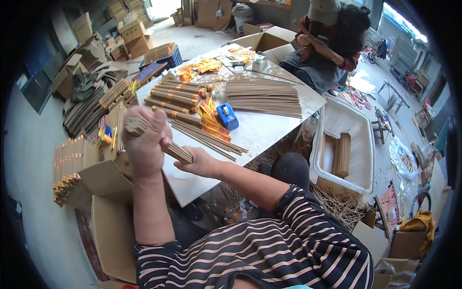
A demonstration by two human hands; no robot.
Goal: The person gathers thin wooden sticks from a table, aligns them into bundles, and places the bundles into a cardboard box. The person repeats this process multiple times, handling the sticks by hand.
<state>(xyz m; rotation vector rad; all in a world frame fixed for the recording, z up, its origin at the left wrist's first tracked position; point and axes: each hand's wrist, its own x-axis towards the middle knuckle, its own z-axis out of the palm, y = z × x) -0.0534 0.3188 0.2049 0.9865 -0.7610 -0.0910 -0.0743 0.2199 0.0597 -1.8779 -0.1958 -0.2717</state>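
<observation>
Both my hands hold one bundle of thin brown incense sticks (177, 152) above the near left edge of the white table (276, 126). My left hand (148, 144) is wrapped round its upper part, and the stick ends show over the fist. Fingers of my right hand (201, 163) close on the lower end. Beyond my hands lie loose incense sticks (209, 140), a blue tape dispenser (227, 116) and red and yellow paper labels (215, 129). Finished-looking bundles with label bands (175, 97) are stacked behind my left hand. A broad pile of loose sticks (262, 98) covers the table's right part.
Across the table a co-worker (322, 45) in a cap sits beside an open cardboard box (267, 41). To my right, a white plastic tub (370, 159) holds brown stick bundles. An open carton (113, 226) stands at my left, near stacked banded bundles (70, 166). Stick scraps (339, 204) litter the floor.
</observation>
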